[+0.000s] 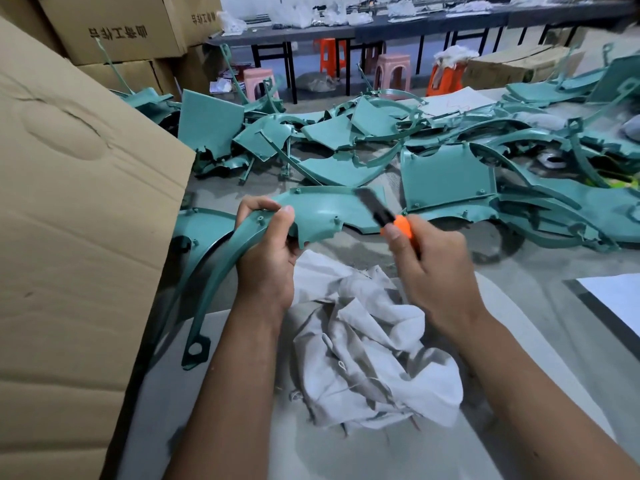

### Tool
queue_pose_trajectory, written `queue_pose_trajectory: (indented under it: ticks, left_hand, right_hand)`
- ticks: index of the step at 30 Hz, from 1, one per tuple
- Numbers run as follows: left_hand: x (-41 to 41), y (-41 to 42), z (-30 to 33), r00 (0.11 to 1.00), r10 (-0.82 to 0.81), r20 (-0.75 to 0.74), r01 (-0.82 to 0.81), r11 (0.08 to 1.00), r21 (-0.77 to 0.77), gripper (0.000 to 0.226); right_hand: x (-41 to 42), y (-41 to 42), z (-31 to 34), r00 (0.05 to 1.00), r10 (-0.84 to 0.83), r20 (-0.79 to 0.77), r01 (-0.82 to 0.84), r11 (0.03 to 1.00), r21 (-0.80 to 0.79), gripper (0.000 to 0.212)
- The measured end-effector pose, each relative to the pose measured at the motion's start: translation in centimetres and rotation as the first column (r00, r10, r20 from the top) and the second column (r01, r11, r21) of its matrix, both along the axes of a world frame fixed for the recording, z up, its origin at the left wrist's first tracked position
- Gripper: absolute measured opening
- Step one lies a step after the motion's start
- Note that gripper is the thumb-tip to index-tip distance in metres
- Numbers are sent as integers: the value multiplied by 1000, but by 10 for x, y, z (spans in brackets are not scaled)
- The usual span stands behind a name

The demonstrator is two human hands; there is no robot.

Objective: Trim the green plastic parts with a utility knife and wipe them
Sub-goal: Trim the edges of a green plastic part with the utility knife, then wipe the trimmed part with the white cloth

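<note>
Cardboard box [69,220] crowds left; rag [367,348] below hands

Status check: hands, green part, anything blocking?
Left hand grips green part. Right hand grips utility knife, blade over part. Cloth on lap, unused. Nothing blocking.

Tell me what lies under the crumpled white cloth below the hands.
The white cloth rests on a pale grey surface that shows around its edges. Whatever lies directly beneath its folds is covered, so I cannot tell if anything is hidden there.
</note>
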State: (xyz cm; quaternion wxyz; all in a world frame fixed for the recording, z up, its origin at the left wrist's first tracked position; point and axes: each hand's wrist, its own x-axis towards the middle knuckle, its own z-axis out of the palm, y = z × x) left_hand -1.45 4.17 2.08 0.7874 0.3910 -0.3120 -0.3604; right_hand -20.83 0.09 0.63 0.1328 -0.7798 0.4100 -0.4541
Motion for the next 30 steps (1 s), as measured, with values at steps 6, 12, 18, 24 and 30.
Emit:
queue_pose_trajectory:
  ticks: [6,12,18,24,30]
  left_hand:
    - [2,2,0,999,-33,-34,33,999,-5,15]
    - [13,7,0,985,-143,-99,139,989,-52,20]
    - [17,7,2,935,-250,-253,225,966,-126,25]
    - [10,6,6,861,-376,-342,338,926,-168,37]
    - [-17,1,4,749,-380,-543,375,918,-126,37]
  right_hand:
    - [-3,-7,-2,990,-104,-93,108,994,32,45]
    - [-17,-17,-1,992,-122,1,122,992,3,48]
    - [-17,-22,-3,975,-197,-99,202,979,38,47]
    - [-20,-28,-8,769,-418,-484,492,870,30,45]
    - [-20,-27,-5,834,-385,-394,440,897,54,48]
